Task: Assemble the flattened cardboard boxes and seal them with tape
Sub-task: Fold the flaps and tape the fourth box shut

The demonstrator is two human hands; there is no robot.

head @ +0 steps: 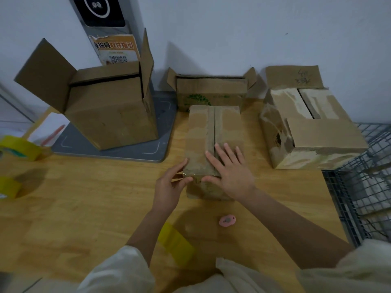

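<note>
A small closed cardboard box (203, 132) stands in the middle of the wooden table (84, 197), its two top flaps meeting along a centre seam. My right hand (230, 168) lies flat on the near part of its top, fingers spread straight, thumb over the near edge. My left hand (171, 182) touches the box's near left corner, fingers lightly bent round the edge. Two yellow tape rolls sit at the far left, one (21, 148) farther back, one (9, 187) nearer. A yellow strip of tape (175, 242) lies under my left forearm.
A tall open box (110, 111) stands on a grey base at the back left. An open box (211, 92) sits against the wall. A worn box (311, 127) with old tape is at the right. A small pink cutter (227, 220) lies near me. A wire basket (364, 187) flanks the table's right edge.
</note>
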